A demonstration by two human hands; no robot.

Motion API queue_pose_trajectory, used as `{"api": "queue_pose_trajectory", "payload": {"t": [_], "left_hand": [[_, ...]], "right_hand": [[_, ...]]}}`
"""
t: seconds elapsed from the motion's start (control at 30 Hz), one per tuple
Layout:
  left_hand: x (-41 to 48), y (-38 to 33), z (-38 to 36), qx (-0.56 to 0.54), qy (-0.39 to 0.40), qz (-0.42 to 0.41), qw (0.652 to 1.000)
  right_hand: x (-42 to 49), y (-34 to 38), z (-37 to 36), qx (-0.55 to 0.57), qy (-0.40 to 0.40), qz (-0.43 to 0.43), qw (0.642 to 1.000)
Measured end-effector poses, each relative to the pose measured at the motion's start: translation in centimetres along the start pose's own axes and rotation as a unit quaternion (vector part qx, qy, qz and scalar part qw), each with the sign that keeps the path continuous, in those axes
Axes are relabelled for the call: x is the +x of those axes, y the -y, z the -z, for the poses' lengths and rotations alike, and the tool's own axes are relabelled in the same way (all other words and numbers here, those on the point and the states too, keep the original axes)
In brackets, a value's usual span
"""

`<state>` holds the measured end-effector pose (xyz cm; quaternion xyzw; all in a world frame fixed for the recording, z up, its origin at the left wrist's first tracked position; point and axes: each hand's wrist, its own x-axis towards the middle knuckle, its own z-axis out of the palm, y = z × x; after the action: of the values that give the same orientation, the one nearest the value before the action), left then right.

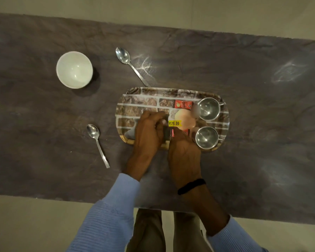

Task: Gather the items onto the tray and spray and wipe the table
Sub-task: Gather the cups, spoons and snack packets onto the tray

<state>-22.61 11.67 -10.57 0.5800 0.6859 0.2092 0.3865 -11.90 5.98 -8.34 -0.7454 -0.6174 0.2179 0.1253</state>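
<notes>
Head view: the tray (127,106) is set mid-table (244,88), close to the near edge; two steel cups (208,109) are stood at the tray's right end; a red sachet (183,104) and a peach-coloured item (185,118) with a yellow price sticker are laid beside them.

Both hands are held over the tray's near edge; the left hand (147,133) has its fingers curled round a small dark object (166,130); the right hand (185,155) is pressed in beside it, fingertips hidden, so a pinch cannot be told.

Not yet on the tray: white bowl (74,69), toward the far left corner; far spoon (131,65), handle tip brought up to the tray's far edge; near spoon (97,142), left of the tray.

Gathering is judged roughly half done; the near spoon is judged a likely next pick. It lies leftward of the left hand, the nearer one; its long axis runs far-to-near, bowl end far, handle angled slightly right toward the near edge.

Pale smears (145,66) are noted toward the far edge; wiping is not yet begun.
</notes>
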Motion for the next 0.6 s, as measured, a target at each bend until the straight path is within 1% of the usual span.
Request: {"api": "queue_pose_trajectory", "payload": {"t": [0.07,0.13,0.17,0.2,0.27,0.3,0.43,0.5,0.6], "left_hand": [[2.1,0.0,2.3,0.016,-0.062,0.017,0.998],[4.9,0.1,4.9,0.03,-0.112,0.04,0.992],[6.7,0.1,6.0,0.046,-0.129,0.048,0.989],[8.8,0.4,6.8,0.073,-0.14,0.055,0.986],[12.9,0.8,7.9,0.135,-0.149,0.075,0.977],[14.6,0.8,8.3,0.154,-0.146,0.084,0.974],[19.0,0.8,8.7,0.165,-0.114,0.098,0.975],[20.0,1.1,8.6,0.176,-0.102,0.109,0.973],[20.4,1.2,8.5,0.152,-0.1,0.126,0.975]], "right_hand": [[2.8,2.4,0.7,0.001,-0.004,0.007,1.0],[6.3,4.2,0.3,0.012,0.05,-0.007,0.999],[8.1,4.9,-0.3,0.024,0.063,-0.011,0.998],[9.8,5.5,-0.8,0.026,0.055,-0.002,0.998],[13.5,6.7,-2.0,0.039,0.04,0.003,0.998],[15.1,7.2,-2.8,0.036,0.044,0.002,0.998],[19.3,7.8,-5.6,0.01,0.083,-0.037,0.996],[20.0,7.6,-6.3,-0.012,0.088,-0.029,0.996],[20.4,7.0,-7.0,-0.019,0.087,-0.013,0.996]]}}
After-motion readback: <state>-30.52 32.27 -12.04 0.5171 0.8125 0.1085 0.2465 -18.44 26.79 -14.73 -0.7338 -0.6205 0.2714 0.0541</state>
